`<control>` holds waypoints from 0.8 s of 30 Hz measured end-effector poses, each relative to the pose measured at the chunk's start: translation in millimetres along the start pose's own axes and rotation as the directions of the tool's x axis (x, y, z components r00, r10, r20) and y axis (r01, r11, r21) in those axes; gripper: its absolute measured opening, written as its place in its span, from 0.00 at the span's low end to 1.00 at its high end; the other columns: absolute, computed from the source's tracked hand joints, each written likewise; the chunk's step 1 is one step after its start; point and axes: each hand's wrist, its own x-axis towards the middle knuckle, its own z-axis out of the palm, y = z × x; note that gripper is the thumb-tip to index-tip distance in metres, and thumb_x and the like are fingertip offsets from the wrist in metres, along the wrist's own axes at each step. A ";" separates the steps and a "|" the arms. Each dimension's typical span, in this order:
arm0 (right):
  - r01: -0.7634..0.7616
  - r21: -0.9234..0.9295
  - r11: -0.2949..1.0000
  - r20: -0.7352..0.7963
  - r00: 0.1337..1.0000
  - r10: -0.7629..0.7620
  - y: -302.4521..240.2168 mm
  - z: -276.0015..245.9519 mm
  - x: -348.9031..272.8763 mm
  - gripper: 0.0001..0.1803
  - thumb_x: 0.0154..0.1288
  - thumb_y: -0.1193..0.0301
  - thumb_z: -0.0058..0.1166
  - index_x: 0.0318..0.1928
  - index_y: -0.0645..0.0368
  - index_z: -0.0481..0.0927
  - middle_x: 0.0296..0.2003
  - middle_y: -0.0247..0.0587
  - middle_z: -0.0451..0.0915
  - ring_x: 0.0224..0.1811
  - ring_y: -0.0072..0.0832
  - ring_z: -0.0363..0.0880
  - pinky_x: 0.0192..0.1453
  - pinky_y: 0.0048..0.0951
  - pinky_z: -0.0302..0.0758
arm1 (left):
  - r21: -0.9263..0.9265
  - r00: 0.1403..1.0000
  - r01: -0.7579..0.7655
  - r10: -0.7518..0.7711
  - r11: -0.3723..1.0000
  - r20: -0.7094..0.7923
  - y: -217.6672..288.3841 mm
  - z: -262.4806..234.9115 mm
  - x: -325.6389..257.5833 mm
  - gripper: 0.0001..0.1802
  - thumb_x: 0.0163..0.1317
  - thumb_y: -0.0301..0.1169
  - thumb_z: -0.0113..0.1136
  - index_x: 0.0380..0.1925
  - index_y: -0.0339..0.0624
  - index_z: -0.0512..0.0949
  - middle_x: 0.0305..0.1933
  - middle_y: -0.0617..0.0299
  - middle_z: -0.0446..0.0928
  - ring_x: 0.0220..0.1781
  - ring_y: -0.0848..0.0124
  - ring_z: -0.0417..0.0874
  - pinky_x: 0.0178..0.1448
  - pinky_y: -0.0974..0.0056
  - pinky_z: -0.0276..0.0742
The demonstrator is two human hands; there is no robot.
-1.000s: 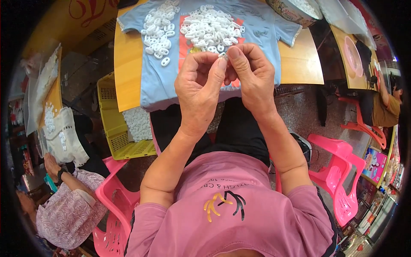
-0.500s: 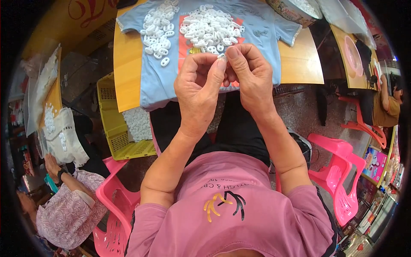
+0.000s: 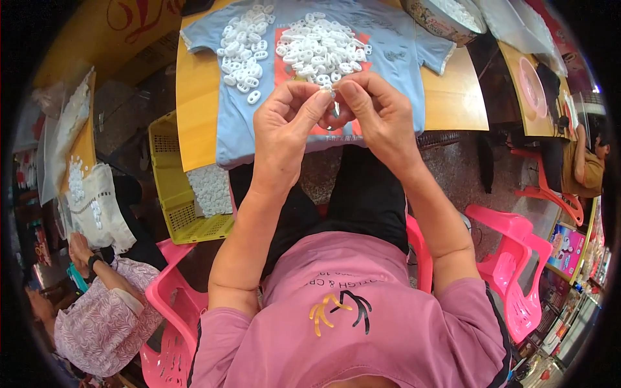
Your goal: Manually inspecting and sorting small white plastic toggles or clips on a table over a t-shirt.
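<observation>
My left hand (image 3: 284, 129) and my right hand (image 3: 383, 119) meet just in front of the middle heap, both with thumb and forefinger pinched. In the left fingertips is a small white plastic piece (image 3: 326, 86), mostly covered. The right fingertips press against its other side. Between the hands a narrow shiny metal tip (image 3: 336, 108) shows; which hand grips it is hidden. Beyond my fingers lies a heap of white two-holed oval plastic pieces (image 3: 318, 42). To its left is a looser group of the same pieces (image 3: 242, 48), one (image 3: 253, 97) lying apart.
A light blue T-shirt (image 3: 239, 139) covers part of the wooden table (image 3: 456, 84). The yellow crate (image 3: 169, 187) at left holds many white pieces. A round tin (image 3: 446, 22) stands far right. Pink chairs (image 3: 511, 258) flank me. Another person (image 3: 107, 317) sits at left, one (image 3: 582, 165) at far right.
Both hands have come slightly nearer to me and tilted. The metal tip between them now shows more clearly. The heaps keep their arrangement while the whole view has shifted a little.
</observation>
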 end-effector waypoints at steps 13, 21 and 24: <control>0.643 -0.523 0.560 0.394 0.765 -0.510 -15.3 -21.4 6.6 0.07 0.59 0.82 0.59 0.37 0.65 0.75 0.30 0.45 0.75 0.29 0.38 0.75 0.33 0.29 0.72 | -0.035 0.988 0.136 -0.133 0.990 0.074 1.3 -4.8 -15.0 0.08 0.63 0.27 0.63 0.36 0.34 0.77 0.32 0.62 0.80 0.30 0.77 0.79 0.38 0.72 0.75; 0.117 -0.350 0.930 0.135 0.988 -0.073 -7.2 -10.2 -15.5 0.03 0.67 0.79 0.54 0.38 0.67 0.76 0.30 0.41 0.76 0.27 0.24 0.76 0.27 0.21 0.74 | 0.108 0.994 0.097 -0.103 0.989 0.044 -6.7 -2.5 -23.0 0.08 0.64 0.28 0.63 0.36 0.34 0.77 0.32 0.62 0.80 0.31 0.78 0.80 0.38 0.74 0.77; 0.117 -0.330 0.937 0.060 0.993 -0.103 10.1 -9.2 -18.4 0.03 0.66 0.79 0.54 0.38 0.66 0.76 0.30 0.42 0.76 0.27 0.26 0.77 0.28 0.22 0.73 | 0.056 0.992 0.122 -0.124 0.991 0.026 -11.7 -1.9 -21.8 0.07 0.64 0.28 0.63 0.36 0.34 0.77 0.32 0.63 0.80 0.31 0.78 0.80 0.38 0.74 0.77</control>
